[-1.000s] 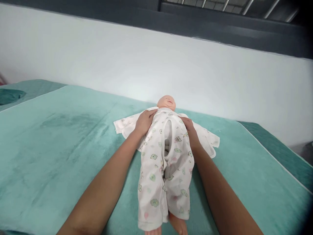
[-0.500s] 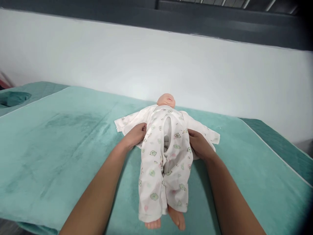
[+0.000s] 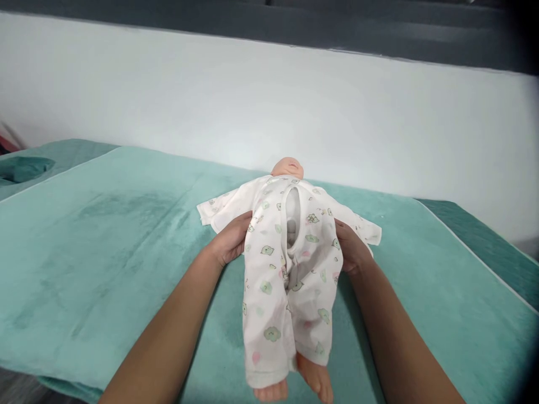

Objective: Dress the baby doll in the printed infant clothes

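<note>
A baby doll (image 3: 288, 167) lies on its back on a green bed, head toward the wall. It wears a white long-sleeved top (image 3: 236, 203) with both sleeves spread out. White split-crotch trousers (image 3: 269, 303) with green animal prints reach up to the chest, and the bare feet (image 3: 314, 375) stick out below. My left hand (image 3: 234, 238) is closed at the left edge of the trousers, its fingertips hidden by the cloth. On the opposite side, my right hand (image 3: 352, 247) grips the trousers' right edge, with its fingers largely tucked behind the fabric.
The green bed cover (image 3: 105, 252) spreads to both sides, with darker quilted cloth (image 3: 488, 241) at its ends. A white wall (image 3: 189, 101) rises behind the doll's head, topped by a dark ledge (image 3: 379, 33). Dark folded cloth (image 3: 27, 168) lies far left.
Both hands have slid further behind the trousers' side edges. The trouser legs and feet appear slightly lower and further right, and the camera view has tilted down a little.
</note>
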Demonstrator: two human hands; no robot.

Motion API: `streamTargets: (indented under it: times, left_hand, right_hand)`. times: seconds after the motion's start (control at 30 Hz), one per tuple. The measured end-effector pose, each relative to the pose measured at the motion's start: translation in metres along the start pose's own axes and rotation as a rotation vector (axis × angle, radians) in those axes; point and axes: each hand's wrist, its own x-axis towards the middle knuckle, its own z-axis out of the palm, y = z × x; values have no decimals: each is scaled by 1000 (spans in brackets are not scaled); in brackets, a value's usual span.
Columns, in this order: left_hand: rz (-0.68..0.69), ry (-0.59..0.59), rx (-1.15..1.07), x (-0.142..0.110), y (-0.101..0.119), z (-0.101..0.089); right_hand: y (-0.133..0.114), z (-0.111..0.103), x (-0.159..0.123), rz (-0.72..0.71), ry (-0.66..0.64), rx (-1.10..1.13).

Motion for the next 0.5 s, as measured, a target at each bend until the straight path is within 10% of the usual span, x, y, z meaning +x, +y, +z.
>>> streamTargets:
  times: [0.5]
  left_hand:
    - [-80, -31, -195, 2, -4, -2]
  right_hand:
    - [3, 4, 0, 54, -66, 53]
